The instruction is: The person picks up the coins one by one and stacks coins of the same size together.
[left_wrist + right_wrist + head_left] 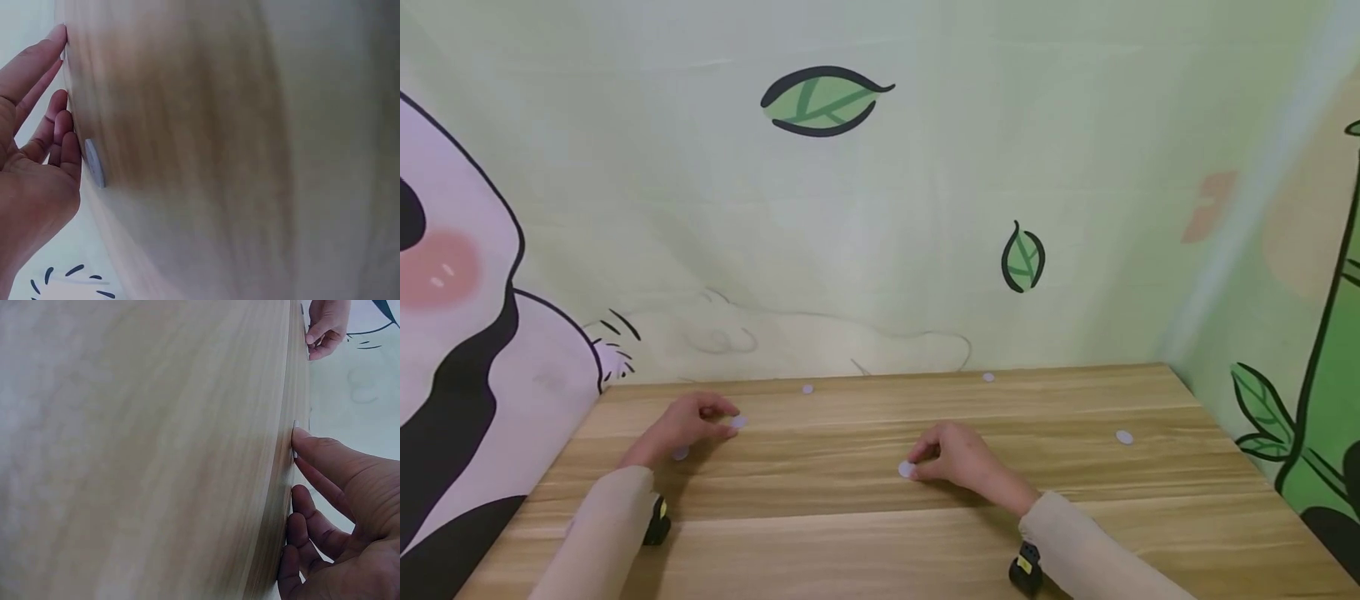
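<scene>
My left hand (688,425) is at the left of the wooden table, with thumb and forefinger pinching the edge of a small white disc (739,422). Another white disc (681,453) lies just beneath that hand; the left wrist view shows the same white disc (95,164) beside the little finger. Nearer the middle, my right hand (958,458) pinches a white disc (907,470) between thumb and forefinger. From the right wrist this white disc (295,439) appears as a thin edge at the thumb tip. Both discs look flat on or very close to the tabletop.
Along the table's back edge lie two more white discs, one left of centre (808,389) and one right of centre (988,377). A further white disc (1124,437) rests at the right. Behind the wooden table (850,550) hangs a printed cloth backdrop (880,208).
</scene>
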`<action>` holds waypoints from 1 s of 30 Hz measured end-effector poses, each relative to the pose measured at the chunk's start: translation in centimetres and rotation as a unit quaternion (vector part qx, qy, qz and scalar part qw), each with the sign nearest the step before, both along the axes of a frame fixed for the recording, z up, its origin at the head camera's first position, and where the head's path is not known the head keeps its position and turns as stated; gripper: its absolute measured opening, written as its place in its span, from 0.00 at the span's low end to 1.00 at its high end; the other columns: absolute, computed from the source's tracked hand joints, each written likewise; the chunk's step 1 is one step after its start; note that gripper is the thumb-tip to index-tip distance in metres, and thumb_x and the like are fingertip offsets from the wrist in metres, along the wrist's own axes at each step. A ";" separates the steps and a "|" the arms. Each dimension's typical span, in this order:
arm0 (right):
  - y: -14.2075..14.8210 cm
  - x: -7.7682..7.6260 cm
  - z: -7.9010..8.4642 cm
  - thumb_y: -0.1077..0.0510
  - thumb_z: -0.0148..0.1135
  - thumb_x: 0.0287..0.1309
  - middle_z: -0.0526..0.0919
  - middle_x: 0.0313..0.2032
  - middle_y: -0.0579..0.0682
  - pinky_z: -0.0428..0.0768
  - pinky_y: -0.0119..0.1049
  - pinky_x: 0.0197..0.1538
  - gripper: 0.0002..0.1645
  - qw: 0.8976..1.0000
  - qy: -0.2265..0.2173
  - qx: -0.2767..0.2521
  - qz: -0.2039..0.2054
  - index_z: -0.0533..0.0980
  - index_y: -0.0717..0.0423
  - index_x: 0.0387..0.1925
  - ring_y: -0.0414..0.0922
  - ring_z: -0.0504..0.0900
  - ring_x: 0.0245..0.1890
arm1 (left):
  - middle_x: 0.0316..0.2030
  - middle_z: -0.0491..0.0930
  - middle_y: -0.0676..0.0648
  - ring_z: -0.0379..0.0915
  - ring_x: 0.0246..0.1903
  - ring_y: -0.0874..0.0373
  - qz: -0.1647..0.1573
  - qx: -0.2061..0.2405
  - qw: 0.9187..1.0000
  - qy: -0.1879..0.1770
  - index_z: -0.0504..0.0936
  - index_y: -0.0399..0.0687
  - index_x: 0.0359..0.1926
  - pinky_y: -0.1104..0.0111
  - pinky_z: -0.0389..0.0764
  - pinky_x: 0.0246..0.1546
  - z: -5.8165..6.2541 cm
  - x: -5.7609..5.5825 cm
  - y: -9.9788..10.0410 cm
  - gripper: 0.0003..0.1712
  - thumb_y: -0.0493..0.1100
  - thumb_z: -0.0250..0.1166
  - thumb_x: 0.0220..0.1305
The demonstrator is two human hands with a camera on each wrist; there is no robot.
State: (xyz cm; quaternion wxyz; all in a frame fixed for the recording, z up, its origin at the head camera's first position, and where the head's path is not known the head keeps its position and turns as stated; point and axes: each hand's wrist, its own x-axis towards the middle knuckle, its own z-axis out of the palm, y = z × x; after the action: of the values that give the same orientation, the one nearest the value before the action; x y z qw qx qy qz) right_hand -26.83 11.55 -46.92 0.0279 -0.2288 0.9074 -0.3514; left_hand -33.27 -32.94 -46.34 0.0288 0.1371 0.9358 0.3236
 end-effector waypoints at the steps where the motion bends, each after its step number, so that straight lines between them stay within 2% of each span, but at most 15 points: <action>1: 0.0 0.0 0.1 0.56 0.80 0.50 0.87 0.34 0.43 0.76 0.35 0.41 0.07 1.000 0.000 0.000 -0.001 0.88 0.51 0.31 0.40 0.79 0.36 | 0.46 0.84 0.41 0.74 0.45 0.48 0.002 -0.004 1.000 -0.005 0.87 0.40 0.48 0.55 0.74 0.49 0.1 -0.1 0.1 0.19 0.44 0.77 0.58; 7: 0.0 0.2 0.3 0.56 0.80 0.51 0.87 0.34 0.42 0.74 0.34 0.39 0.07 1.000 -0.008 -0.002 -0.007 0.88 0.51 0.32 0.40 0.76 0.35 | 0.46 0.85 0.42 0.76 0.45 0.49 0.031 -0.016 0.999 -0.026 0.88 0.41 0.48 0.55 0.75 0.49 0.3 -0.1 0.3 0.20 0.47 0.77 0.58; 12: -0.2 0.3 0.4 0.55 0.80 0.51 0.86 0.33 0.41 0.74 0.33 0.39 0.06 1.000 -0.017 -0.005 -0.012 0.88 0.50 0.32 0.40 0.76 0.34 | 0.44 0.86 0.43 0.76 0.43 0.51 0.058 -0.020 0.998 -0.028 0.89 0.42 0.45 0.59 0.75 0.46 0.2 -0.2 0.4 0.18 0.47 0.78 0.57; 16: -0.1 0.3 0.4 0.56 0.80 0.52 0.86 0.33 0.41 0.74 0.35 0.40 0.06 1.000 -0.019 -0.007 -0.011 0.88 0.50 0.32 0.40 0.76 0.35 | 0.44 0.87 0.44 0.77 0.44 0.50 0.067 -0.017 0.997 -0.032 0.90 0.42 0.44 0.57 0.76 0.47 0.3 -0.2 0.6 0.17 0.47 0.78 0.57; 22: -0.1 0.3 0.3 0.55 0.80 0.52 0.86 0.33 0.41 0.74 0.34 0.40 0.06 1.000 -0.014 -0.007 -0.010 0.88 0.50 0.32 0.40 0.76 0.35 | 0.42 0.88 0.44 0.79 0.47 0.48 0.069 -0.015 0.997 -0.035 0.90 0.42 0.42 0.53 0.76 0.52 0.6 -0.2 0.8 0.15 0.46 0.78 0.57; 30: -0.1 0.2 0.4 0.56 0.79 0.52 0.86 0.34 0.41 0.76 0.37 0.43 0.06 1.000 -0.025 -0.007 -0.010 0.88 0.49 0.32 0.40 0.77 0.37 | 0.39 0.88 0.46 0.79 0.42 0.53 0.060 -0.026 0.998 -0.024 0.90 0.43 0.41 0.59 0.77 0.46 0.2 -0.6 0.6 0.14 0.46 0.78 0.57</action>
State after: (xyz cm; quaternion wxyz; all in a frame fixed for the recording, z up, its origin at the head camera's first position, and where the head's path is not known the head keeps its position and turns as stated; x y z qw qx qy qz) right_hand -26.64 11.43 -46.56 0.0450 -0.2109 0.9064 -0.3631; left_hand -33.90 -32.29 -46.12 0.0352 0.0726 0.9494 0.3035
